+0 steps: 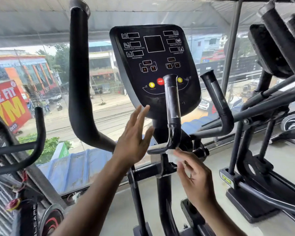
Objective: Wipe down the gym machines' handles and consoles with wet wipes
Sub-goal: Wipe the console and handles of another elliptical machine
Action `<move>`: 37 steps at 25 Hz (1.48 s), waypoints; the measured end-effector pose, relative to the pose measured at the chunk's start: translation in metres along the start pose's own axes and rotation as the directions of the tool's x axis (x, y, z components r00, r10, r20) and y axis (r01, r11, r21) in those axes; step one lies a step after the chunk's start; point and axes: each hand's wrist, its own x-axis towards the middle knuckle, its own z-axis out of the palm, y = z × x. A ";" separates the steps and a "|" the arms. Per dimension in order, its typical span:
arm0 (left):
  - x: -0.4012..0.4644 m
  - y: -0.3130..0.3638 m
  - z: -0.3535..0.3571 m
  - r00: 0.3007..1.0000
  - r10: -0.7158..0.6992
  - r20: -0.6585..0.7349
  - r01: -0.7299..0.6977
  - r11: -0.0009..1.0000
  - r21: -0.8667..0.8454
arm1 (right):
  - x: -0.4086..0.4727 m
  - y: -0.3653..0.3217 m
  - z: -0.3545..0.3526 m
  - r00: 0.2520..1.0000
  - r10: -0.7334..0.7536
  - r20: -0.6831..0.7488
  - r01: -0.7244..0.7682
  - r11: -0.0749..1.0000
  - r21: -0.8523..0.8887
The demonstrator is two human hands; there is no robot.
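Observation:
A black console (154, 65) with a red stop button and two yellow buttons stands in front of me on an elliptical machine. Two short black fixed handles rise before it, the left handle (172, 106) and the right handle (217, 103). My right hand (194, 178) pinches a white wet wipe (173, 156) against the bend at the base of the left handle. My left hand (134, 138) hovers with fingers spread just left of that handle, below the console, holding nothing. A long curved moving handle (78, 74) rises at the left.
Another machine's console and black arms (279, 53) crowd the right side. A spin bike's handlebar (39, 133) stands at the left. A large glass window (106, 82) runs behind the machines, with a street below. Grey floor (211, 176) lies between the machine bases.

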 end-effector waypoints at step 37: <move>0.062 0.056 -0.185 0.939 -0.268 -0.217 0.243 0.961 -0.133 | 0.158 -0.168 -0.011 0.993 -0.115 -0.010 0.115 0.993 0.023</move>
